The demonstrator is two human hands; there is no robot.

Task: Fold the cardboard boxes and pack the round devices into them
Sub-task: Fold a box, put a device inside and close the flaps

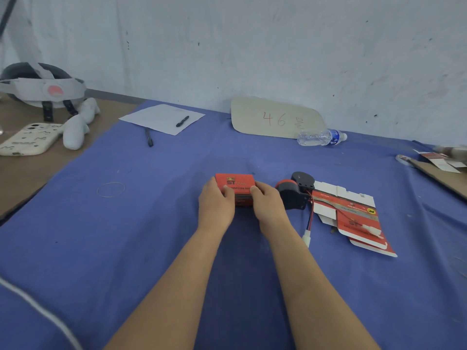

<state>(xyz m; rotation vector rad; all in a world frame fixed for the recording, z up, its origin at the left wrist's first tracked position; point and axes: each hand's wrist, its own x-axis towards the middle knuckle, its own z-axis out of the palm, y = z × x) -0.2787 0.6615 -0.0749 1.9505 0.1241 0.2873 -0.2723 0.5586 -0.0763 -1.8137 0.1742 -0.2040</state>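
- Head view: we see the left hand (216,204) and right hand (268,205) gripping the closed red box (236,183) at mid-tabletop (141,223), fingers curled round its ends, thumbs pressed on top.
- Just right of it, the round device (294,192) sits at the left edge of a flat unfolded box (353,218), its wires trailing nearward.

Left hand (216,203) and right hand (267,202) grip a closed red box (236,184) on the blue cloth (126,236), round device (294,192) beside.
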